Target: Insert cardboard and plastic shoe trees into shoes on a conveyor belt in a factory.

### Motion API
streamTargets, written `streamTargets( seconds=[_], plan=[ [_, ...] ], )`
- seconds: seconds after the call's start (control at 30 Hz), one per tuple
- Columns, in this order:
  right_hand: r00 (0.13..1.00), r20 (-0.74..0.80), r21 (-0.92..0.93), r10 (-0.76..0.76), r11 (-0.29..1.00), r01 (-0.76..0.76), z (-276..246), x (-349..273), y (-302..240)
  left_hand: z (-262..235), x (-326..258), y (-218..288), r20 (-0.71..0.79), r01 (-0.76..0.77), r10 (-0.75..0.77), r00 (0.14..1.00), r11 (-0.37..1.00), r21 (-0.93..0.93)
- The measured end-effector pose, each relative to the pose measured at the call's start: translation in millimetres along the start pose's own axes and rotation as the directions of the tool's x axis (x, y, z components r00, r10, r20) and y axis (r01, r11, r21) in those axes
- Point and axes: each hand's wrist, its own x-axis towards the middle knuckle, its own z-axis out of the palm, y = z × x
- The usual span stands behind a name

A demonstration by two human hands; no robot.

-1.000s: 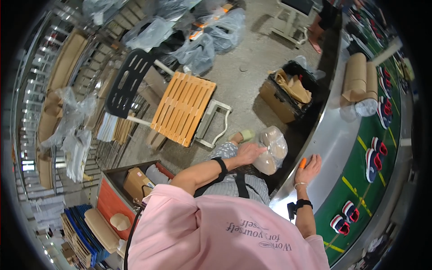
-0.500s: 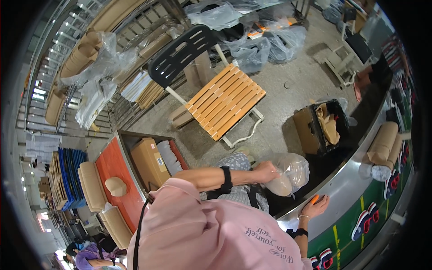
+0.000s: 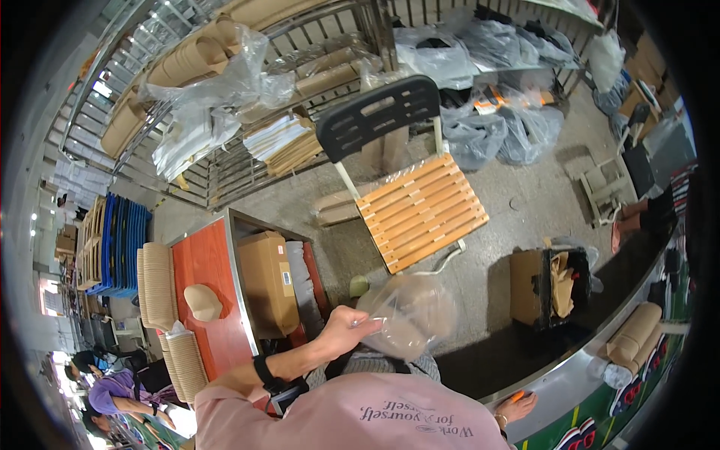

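My left hand (image 3: 346, 334) is closed on the gathered edge of a clear plastic bag (image 3: 420, 311), which hangs over my lap. Pale brown shapes show dimly through the film; I cannot make out what they are. At the lower right, my right hand (image 3: 519, 407) lies on the metal edge (image 3: 551, 379) of a conveyor, fingers stretched out. Something small and orange (image 3: 517, 395) shows on one of its fingers, perhaps a finger cover. To the left, a single brown moulded piece (image 3: 202, 302) lies on a red tabletop (image 3: 199, 259), beside tall stacks of similar pieces (image 3: 156, 285).
A wooden-slatted folding chair (image 3: 424, 214) stands ahead. A cardboard box (image 3: 529, 289) lined with black sits on the floor at right. Shoes (image 3: 581, 435) and brown stacks (image 3: 634, 334) lie along the green conveyor. Metal racks (image 3: 225, 176) with bags and cardboard stand behind. People work at lower left.
My left hand has swung left with the plastic bag, closer to the red table. My right hand stays on the conveyor's metal edge. The whole view has turned left.
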Motion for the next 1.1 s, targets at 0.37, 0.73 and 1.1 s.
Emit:
streamTargets(
  seconds=[0.37, 0.73, 1.1],
  plan=[
    [0.992, 0.129, 0.133, -0.014, 0.991, -0.003, -24, 23, -52, -140, -12, 50, -0.236, -0.077, -0.026, 0.971, 0.906, -0.416],
    [0.710, 0.682, 0.470, -0.172, 0.847, -0.246, -70, -84, -172, -280, 44, 79, -0.474, -0.285, -0.019, 0.880, 0.778, -0.560],
    [0.620, 0.755, 0.389, -0.216, 0.907, -0.158, -97, -44, -278, -376, 202, 108, -0.629, -0.464, 0.017, 0.777, 0.690, -0.555]
  ],
)
